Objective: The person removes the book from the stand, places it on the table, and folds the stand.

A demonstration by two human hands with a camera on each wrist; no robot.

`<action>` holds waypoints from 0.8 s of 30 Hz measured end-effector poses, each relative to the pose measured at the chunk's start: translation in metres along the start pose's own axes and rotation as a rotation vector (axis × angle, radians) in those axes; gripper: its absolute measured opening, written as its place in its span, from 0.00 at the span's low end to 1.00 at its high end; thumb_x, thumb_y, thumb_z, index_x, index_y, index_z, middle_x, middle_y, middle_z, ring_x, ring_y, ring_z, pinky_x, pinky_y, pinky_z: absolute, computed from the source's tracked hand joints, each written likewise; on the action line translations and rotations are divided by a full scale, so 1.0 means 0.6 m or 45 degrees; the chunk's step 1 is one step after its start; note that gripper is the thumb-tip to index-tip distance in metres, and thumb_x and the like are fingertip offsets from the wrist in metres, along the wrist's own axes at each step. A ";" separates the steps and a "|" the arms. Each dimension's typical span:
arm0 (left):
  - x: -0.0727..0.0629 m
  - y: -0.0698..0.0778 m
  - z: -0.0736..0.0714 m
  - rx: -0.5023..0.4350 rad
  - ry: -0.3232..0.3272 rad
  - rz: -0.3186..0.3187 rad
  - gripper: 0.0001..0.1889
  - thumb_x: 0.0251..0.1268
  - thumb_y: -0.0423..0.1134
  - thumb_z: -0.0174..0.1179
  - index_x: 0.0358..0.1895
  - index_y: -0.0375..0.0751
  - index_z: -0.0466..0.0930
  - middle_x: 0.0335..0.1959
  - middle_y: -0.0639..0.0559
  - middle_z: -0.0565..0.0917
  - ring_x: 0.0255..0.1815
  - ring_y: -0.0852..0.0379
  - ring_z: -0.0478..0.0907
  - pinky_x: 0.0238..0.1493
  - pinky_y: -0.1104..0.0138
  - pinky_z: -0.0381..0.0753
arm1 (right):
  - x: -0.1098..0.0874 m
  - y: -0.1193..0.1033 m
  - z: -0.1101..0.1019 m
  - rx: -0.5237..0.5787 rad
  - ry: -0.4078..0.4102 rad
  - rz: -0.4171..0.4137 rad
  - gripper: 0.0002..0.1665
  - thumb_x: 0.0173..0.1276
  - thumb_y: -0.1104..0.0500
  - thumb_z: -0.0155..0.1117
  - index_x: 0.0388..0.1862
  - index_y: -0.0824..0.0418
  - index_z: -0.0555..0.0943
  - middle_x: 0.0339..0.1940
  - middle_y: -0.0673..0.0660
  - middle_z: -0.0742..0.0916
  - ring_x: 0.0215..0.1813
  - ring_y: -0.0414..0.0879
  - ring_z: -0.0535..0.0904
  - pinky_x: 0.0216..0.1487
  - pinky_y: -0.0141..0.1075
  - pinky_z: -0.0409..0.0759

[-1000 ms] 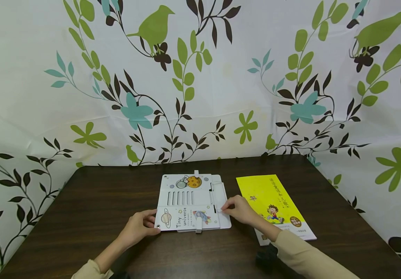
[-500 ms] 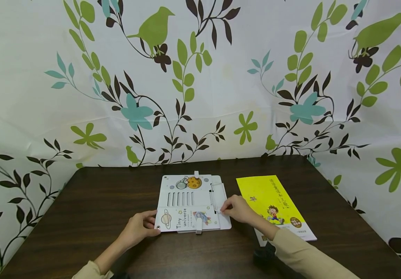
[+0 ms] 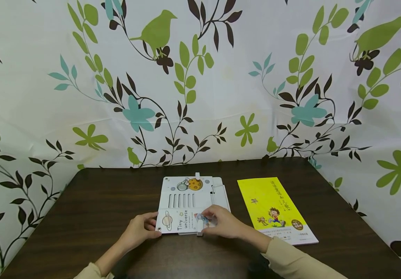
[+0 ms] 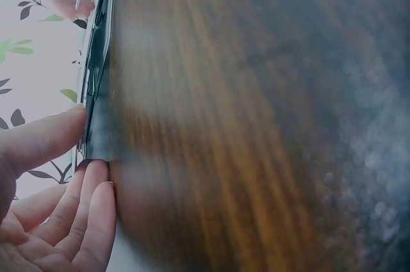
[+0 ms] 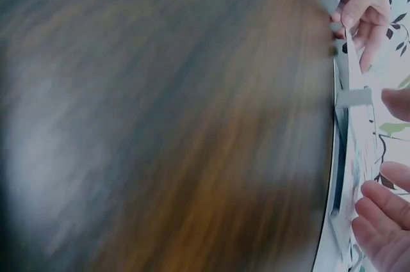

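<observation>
A white book stand printed with planets, a rocket and "Tiny universe" lies folded flat on the dark table. My left hand pinches its near left corner, thumb above and fingers below in the left wrist view. Over the stand's near edge is my right hand, covering much of the rocket picture. Its thumb and fingers are spread apart beside the near page clip in the right wrist view. Another white clip sticks up at the far edge. The right hand hides the stand's near right corner.
To the right of the stand lies a yellow book with a cartoon child on its cover. Patterned cloth with leaves and birds hangs behind the dark wooden table.
My right hand has moved left from the wire holder at the stand's right side to the near clip. The left hand stays at its corner. The view has shifted slightly.
</observation>
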State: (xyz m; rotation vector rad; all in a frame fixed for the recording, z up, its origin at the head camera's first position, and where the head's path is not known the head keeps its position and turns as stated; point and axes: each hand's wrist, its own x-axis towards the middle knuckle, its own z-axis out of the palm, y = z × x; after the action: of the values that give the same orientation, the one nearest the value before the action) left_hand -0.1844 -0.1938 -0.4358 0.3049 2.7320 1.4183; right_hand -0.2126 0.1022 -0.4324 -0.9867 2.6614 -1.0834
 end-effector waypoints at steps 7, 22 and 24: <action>0.001 -0.001 -0.001 -0.010 -0.013 0.012 0.34 0.36 0.30 0.72 0.53 0.21 0.71 0.29 0.48 0.80 0.28 0.57 0.77 0.26 0.72 0.75 | 0.009 -0.002 0.013 -0.176 0.051 -0.157 0.21 0.48 0.50 0.73 0.37 0.59 0.80 0.38 0.50 0.80 0.40 0.41 0.72 0.45 0.31 0.70; 0.004 0.002 -0.003 0.001 -0.015 0.025 0.34 0.36 0.30 0.72 0.53 0.21 0.71 0.29 0.48 0.80 0.28 0.57 0.77 0.25 0.72 0.75 | 0.012 -0.004 0.013 -0.196 0.008 -0.081 0.20 0.48 0.48 0.72 0.38 0.55 0.81 0.40 0.46 0.79 0.42 0.40 0.71 0.47 0.31 0.70; 0.005 0.003 -0.004 0.000 -0.013 0.027 0.34 0.36 0.30 0.72 0.53 0.21 0.71 0.29 0.47 0.80 0.28 0.56 0.77 0.25 0.72 0.75 | 0.013 -0.004 0.011 -0.202 0.013 -0.090 0.20 0.49 0.48 0.72 0.38 0.56 0.81 0.39 0.46 0.79 0.41 0.40 0.71 0.46 0.31 0.71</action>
State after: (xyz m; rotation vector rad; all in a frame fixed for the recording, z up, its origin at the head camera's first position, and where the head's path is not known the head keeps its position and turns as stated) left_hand -0.1871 -0.1938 -0.4327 0.3415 2.7289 1.4174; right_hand -0.2152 0.0922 -0.4348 -1.1129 2.7761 -0.9022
